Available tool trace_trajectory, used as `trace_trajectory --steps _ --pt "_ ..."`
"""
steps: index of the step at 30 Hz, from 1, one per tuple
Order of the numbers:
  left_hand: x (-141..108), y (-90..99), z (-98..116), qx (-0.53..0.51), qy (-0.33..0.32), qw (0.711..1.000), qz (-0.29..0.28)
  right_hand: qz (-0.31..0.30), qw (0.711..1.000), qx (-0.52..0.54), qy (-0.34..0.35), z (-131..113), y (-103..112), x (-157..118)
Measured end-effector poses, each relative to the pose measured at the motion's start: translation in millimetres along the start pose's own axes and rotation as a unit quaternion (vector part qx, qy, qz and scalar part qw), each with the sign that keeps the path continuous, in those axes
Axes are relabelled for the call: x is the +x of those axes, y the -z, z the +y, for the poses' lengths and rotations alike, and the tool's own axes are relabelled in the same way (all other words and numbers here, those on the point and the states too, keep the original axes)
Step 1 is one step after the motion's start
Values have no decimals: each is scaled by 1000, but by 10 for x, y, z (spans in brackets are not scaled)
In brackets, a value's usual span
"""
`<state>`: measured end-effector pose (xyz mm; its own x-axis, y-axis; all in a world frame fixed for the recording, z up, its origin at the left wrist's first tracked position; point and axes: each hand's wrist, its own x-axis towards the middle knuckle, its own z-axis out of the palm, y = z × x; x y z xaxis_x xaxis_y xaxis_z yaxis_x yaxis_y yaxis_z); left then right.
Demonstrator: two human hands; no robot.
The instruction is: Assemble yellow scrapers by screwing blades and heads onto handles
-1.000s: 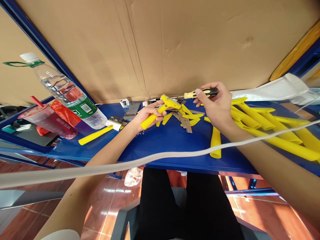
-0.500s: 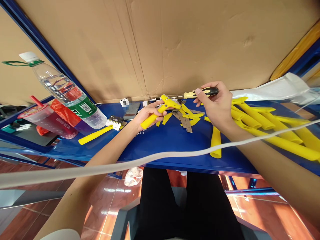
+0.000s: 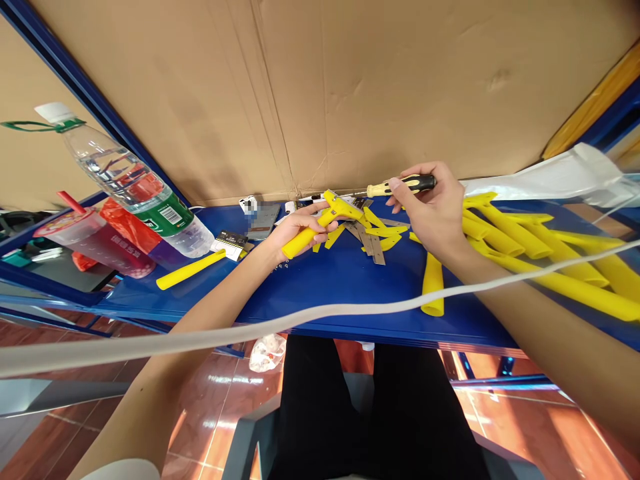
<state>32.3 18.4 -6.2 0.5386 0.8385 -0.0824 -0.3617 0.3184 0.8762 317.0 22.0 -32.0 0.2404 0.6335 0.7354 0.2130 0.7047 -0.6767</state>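
Note:
My left hand (image 3: 299, 230) is wrapped round the tube handle of a yellow scraper (image 3: 297, 244), its wide head pointing away to the right. My right hand (image 3: 434, 212) grips a screwdriver (image 3: 379, 190) by its cream and black handle. The screwdriver's thin shaft points left at the scraper head; whether its tip sits in a screw is too small to tell. Beneath the head lie flat metal blades (image 3: 373, 245) and loose yellow scraper pieces (image 3: 387, 232). Below my right hand, a yellow handle (image 3: 433, 287) rests on the blue table (image 3: 340, 287).
Several yellow handles (image 3: 560, 253) are piled at the right. To the left lie another yellow scraper (image 3: 190, 270), a water bottle (image 3: 165, 210) and a drink cup (image 3: 100, 243). A white cable (image 3: 325, 311) crosses in front of my arms. Cardboard (image 3: 390, 87) stands behind the table.

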Motion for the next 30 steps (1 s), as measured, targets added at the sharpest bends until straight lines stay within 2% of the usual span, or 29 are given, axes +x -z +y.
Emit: trace_trajectory --steps 7,12,23,30 --pt "-39 -36 33 -28 17 999 -18 -5 1000 -1 15 4 8 0" --pt "-44 -59 30 -28 21 999 -9 -6 1000 -10 24 1 16 0" --pt "-39 -47 27 -14 18 1000 -9 -11 1000 2 -5 -65 2 -5" --pt "-43 -55 28 -21 18 999 -16 -15 1000 -10 8 -24 10 0"
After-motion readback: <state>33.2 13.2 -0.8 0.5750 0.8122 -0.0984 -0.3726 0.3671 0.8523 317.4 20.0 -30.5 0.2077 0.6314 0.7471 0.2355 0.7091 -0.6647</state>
